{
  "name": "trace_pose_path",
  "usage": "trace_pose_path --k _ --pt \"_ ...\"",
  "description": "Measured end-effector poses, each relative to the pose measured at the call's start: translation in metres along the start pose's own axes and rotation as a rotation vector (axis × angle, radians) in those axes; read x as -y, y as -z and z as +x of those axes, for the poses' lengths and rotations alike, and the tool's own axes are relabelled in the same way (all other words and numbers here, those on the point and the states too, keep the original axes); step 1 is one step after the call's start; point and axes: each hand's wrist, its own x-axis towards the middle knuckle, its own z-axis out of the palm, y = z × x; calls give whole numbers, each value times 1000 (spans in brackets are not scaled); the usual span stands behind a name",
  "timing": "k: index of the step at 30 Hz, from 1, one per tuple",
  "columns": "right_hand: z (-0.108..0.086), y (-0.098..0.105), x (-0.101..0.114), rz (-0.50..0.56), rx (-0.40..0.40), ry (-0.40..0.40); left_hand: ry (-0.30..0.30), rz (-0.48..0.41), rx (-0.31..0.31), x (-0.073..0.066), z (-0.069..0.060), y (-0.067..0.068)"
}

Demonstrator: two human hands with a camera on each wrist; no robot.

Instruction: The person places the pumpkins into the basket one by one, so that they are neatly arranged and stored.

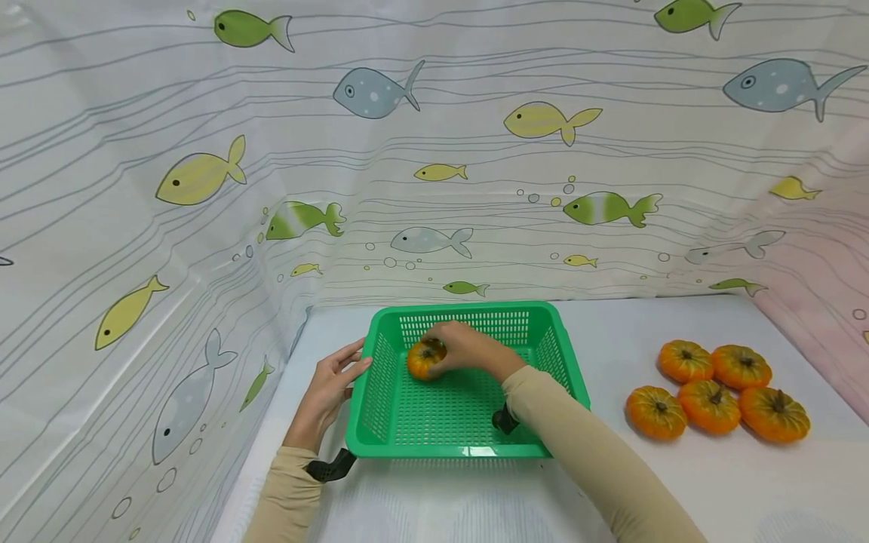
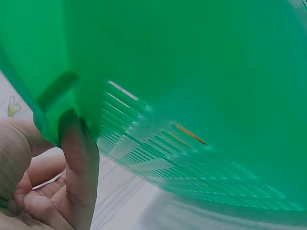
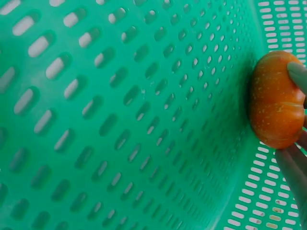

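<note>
The right arm came up from the lower right, slanted over the front of the green basket (image 1: 444, 451); the right grip (image 1: 471, 351) bent down inside it, with the thumb and fingers curled around a small orange pumpkin (image 1: 419, 365), pinching its sides; the left arm came up from the lower left, and the left grip (image 1: 331, 385) was outside the basket, pinching its left rim between the thumb and fingers.

The pumpkin was inside the basket, at the fingertips of the right grip and to the right of the left grip, near the back left part; its top, with the dark stem, looked turned up between the thumb and fingers; from above it looked almost round, so I could not tell a long way and a short way; from the right wrist it looked taller than wide, with part of it hidden by fingers; I could not tell if it touched the basket floor.

The basket's long way ran from side to side, from the left grip out past the right grip; it sat on a white desk (image 1: 604, 332); five more orange pumpkins (image 1: 709, 407) sat on the desk, well to the right of the right grip, bunched in two rows.
</note>
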Motion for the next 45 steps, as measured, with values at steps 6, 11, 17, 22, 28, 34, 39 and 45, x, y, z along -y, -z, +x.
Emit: trace_pose_path --k 6,11,17,22,28,34,39,45 --pt "-1 -2 -1 -2 -6 8 -8 -8 19 -1 -1 1" --pt "-1 -3 0 -11 2 -3 -5 -8 18 -2 -2 1" --pt "-2 -2 1 -2 11 -10 -6 -12 22 -1 -2 2" --pt "-2 -2 1 -2 8 -8 -9 -12 21 -1 -2 1" --pt "-2 -2 0 1 -3 -5 -7 -2 15 0 -1 1" --pt "-3 2 -1 20 -25 -5 -4 -10 15 1 -1 0" --pt "-4 5 -2 25 -21 -8 -3 -10 10 0 -1 1" --pt "-6 13 1 31 -27 -14 -2 -10 8 0 -2 0"
